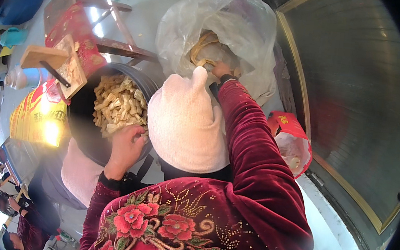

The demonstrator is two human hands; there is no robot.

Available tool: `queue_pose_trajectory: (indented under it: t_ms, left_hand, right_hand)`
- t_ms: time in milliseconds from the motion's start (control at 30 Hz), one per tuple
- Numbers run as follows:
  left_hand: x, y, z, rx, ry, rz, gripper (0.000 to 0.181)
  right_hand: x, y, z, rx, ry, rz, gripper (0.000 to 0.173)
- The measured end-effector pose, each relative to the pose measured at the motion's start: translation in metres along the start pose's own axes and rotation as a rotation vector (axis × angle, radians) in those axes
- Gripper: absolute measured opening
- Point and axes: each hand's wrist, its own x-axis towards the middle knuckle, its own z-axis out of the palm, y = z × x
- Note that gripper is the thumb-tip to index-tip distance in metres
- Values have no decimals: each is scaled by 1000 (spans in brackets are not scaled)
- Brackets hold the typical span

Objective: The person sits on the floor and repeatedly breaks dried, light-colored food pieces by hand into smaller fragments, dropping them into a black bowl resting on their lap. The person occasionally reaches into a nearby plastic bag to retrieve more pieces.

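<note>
My left hand (127,150) is over the near rim of a black bucket (86,119), fingers curled beside a heap of short, folded tan strips (121,105); whether it pinches one is unclear. My right hand (223,70) reaches into the mouth of a large clear plastic bag (182,23). Its fingers close on the end of a long, wrinkled tan strip (195,50), whose material I cannot make out. Inside the bag, the strip curves away from the hand. Pale pink fleece cloth (188,131) covers my knee between bucket and bag.
Beyond the bucket, a wooden bench (72,29) with a red cover bears a wooden board fixture (75,85) with a dark blade (56,74). A yellow bag (38,114) stands left. At right are a red bag (289,135) and a framed panel (352,87). People (33,221) are lower left.
</note>
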Motion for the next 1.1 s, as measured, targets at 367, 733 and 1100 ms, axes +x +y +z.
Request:
queue_pose_trajectory:
  t_ms: [367,733,1100]
  left_hand:
    - [7,-11,15,31,-87,35,21]
    - [-5,1,7,61,-41,101,19]
    - [-51,27,-8,112,68,261,19]
  right_hand:
    - [-6,-6,43,-77,-237,153,46]
    - [-13,-21,-110,940,259,196,22]
    - [-215,-144,-402,1348,279,-715,27]
